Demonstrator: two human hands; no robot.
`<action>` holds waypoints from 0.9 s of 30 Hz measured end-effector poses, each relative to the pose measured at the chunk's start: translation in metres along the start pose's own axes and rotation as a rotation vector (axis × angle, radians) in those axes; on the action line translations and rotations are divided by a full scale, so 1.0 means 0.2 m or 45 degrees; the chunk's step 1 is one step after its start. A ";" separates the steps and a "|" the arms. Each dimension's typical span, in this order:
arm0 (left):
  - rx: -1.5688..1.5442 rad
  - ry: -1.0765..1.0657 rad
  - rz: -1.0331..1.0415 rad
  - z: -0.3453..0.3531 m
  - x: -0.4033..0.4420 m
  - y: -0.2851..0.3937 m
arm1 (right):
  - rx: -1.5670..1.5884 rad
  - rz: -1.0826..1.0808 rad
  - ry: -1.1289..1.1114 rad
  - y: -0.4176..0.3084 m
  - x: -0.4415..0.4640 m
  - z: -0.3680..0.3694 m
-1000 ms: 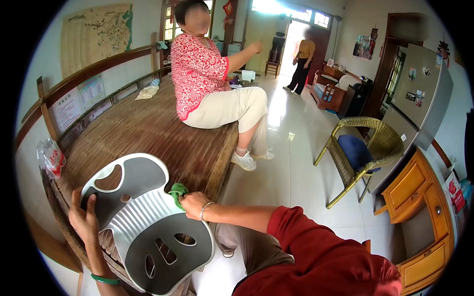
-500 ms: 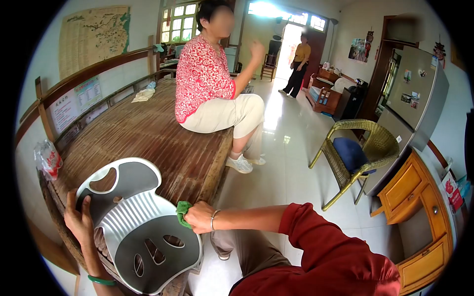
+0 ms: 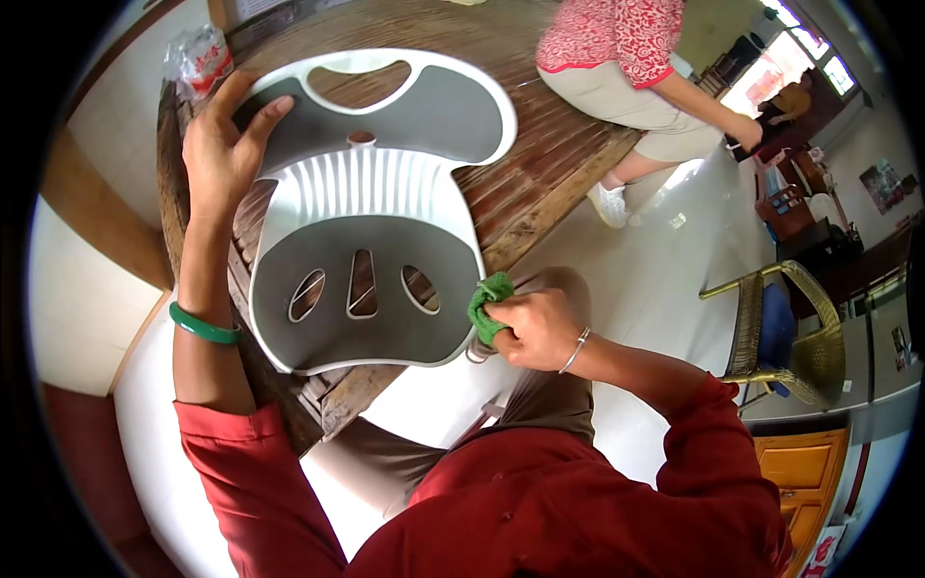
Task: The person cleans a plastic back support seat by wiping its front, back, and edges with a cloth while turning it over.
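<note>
Operator: What is the state of the right grip [image 3: 536, 329]?

Instructor: It holds a bunched green cloth [image 3: 489, 306] at the right rim of the grey-and-white seat shell [image 3: 371, 193], apparently touching. For even wiping, press with the fingertips so that the cloth folds around the rim.

Operator: And the left grip [image 3: 224, 159]?

Instructor: It holds the shell at its far left corner, thumb on the face; the fingers behind the edge are partly hidden. Use this hold to resist the push from the right.

Operator: Where does the shell rest?

Instructor: At the near end of the bamboo bed [image 3: 540, 183], with the slotted half nearest the body. Its near right part overhangs the bed's edge. Apply light strokes there; heavy pressure could tip the shell.

Operator: What lies around it?

Instructor: A plastic bag [image 3: 202, 63] with red print sits beyond the left grip. A seated person [image 3: 617, 96] is on the bed, farther right. A wicker chair [image 3: 819, 356] stands well apart, at right. Limit strokes to the shell.
</note>
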State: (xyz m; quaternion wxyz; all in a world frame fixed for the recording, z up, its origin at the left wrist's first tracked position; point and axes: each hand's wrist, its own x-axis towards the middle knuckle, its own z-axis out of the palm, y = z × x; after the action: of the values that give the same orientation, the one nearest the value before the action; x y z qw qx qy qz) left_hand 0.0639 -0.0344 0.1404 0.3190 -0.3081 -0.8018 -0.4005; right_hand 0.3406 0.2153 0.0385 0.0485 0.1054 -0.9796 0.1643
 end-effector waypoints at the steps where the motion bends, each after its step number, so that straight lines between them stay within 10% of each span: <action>1: -0.053 -0.008 -0.003 0.00 0.00 -0.02 | 0.043 0.011 0.055 0.00 0.00 0.00; 19: 0.066 0.153 -0.073 0.01 0.00 -0.21 | 1.205 0.070 -0.627 -0.21 0.08 -0.04; 27: 0.191 0.144 -0.020 0.02 -0.01 -0.06 | 0.992 0.174 0.394 0.04 0.22 -0.32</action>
State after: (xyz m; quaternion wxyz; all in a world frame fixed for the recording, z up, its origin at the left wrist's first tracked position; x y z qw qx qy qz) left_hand 0.0553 -0.0366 0.1325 0.3829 -0.2538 -0.8127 -0.3585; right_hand 0.3006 0.2360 0.1016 0.1407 0.0246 -0.8301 0.5390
